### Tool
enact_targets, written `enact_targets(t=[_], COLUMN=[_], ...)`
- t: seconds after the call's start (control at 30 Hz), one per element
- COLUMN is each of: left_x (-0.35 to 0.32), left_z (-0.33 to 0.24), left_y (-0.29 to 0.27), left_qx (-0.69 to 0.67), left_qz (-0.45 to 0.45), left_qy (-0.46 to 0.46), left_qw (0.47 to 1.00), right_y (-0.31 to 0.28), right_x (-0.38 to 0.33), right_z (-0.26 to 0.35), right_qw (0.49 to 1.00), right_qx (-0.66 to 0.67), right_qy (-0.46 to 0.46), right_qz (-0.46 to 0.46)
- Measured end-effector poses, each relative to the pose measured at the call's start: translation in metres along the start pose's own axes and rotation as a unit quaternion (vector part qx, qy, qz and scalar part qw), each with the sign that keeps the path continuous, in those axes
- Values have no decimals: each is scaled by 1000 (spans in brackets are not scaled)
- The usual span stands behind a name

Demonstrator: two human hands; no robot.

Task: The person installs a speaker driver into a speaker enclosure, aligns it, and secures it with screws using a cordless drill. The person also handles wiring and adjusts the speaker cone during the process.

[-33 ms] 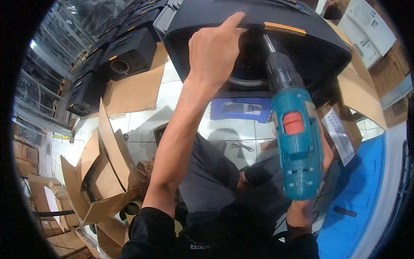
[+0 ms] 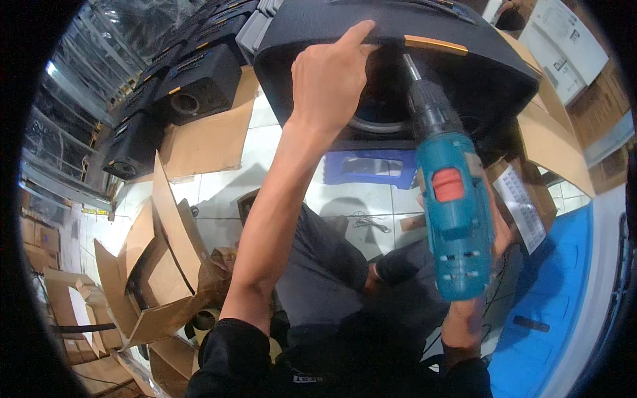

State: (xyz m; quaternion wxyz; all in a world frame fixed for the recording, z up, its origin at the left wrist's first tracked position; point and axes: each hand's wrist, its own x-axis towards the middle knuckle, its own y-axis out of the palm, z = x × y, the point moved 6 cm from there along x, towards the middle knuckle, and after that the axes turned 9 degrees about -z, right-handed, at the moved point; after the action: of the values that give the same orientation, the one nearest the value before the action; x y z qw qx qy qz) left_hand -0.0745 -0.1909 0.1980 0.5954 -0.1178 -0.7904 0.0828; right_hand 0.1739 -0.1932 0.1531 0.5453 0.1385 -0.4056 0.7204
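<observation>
A large black speaker box [image 2: 312,40] with an orange strip [image 2: 436,45] along its front edge stands before me. My left hand [image 2: 328,83] grips that front edge, its index finger stretched over the top and the thumb beside it; the other fingers curl out of sight. In my right hand [image 2: 501,229] is a teal cordless drill [image 2: 459,212] with a black chuck, the hand mostly hidden behind the drill body. Its metal bit [image 2: 411,66] points at the box front, just below the orange strip; whether it touches cannot be told. A round opening [image 2: 378,125] shows in the front.
A blue plastic stool [image 2: 371,167] is beneath the box. More black speaker boxes [image 2: 199,83] stand at the far left on cardboard [image 2: 206,142]. Opened cartons [image 2: 166,259] lie at left. A blue panel [image 2: 551,312] is at right, near a printed sheet [image 2: 521,205]. Thin wire [image 2: 371,222] lies on the tiles.
The drill has shifted very slightly up and to the left in the picture. My left hand keeps its place on the box.
</observation>
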Motion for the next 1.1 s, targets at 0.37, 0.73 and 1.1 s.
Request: enact_targets(t=[0.37, 0.73, 1.1], left_x=[-244, -369, -258], left_z=[14, -39, -46], left_y=[3, 18, 35], left_qx=[-332, -424, -508], left_qz=[19, 56, 50], left_qy=[-711, -831, -745], left_qw=[620, 356, 430], right_y=[-32, -24, -33], right_x=[-126, -251, -217], right_z=[-58, -99, -54], right_qw=[993, 545, -170], right_qx=[-98, 447, 835], right_qy=[-35, 700, 500], right_qz=[60, 114, 157])
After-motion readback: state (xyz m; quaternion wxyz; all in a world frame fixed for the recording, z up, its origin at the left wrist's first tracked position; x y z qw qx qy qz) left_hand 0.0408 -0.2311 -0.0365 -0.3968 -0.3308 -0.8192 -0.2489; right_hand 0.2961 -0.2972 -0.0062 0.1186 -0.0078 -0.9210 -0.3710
